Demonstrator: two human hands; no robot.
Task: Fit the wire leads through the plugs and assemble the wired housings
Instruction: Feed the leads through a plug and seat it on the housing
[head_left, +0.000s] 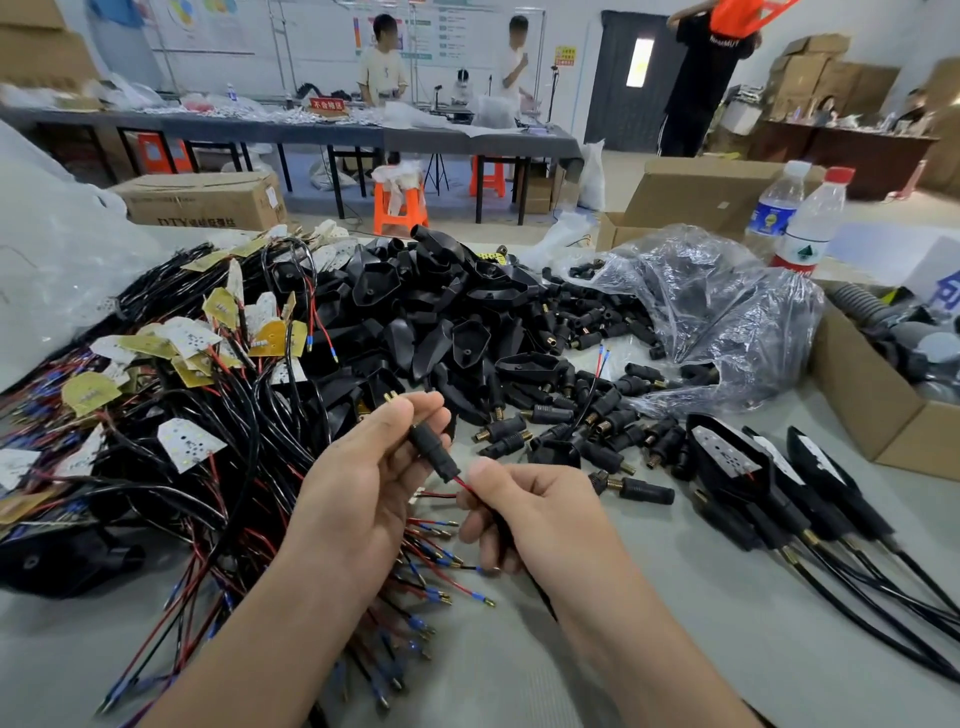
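Head view, left hand (358, 478): fingers (402, 418) clamped on a black plug (432, 449), frame centre.
Right hand (540, 512): fingers (483, 474) pinch the red-and-black wire lead (464, 484) at the plug's lower end.
Housings (441, 312): black heap above the hands.
Loose plugs (597, 415): scattered right of the heap.
Wire bundles (208, 415): left, on the worktop (727, 597).

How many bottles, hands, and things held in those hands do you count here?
Bottles: 2, white-capped bottle, red-capped bottle
Hands: 2, left hand, right hand
Held plug: 1
Held wire: 1
Total: 6
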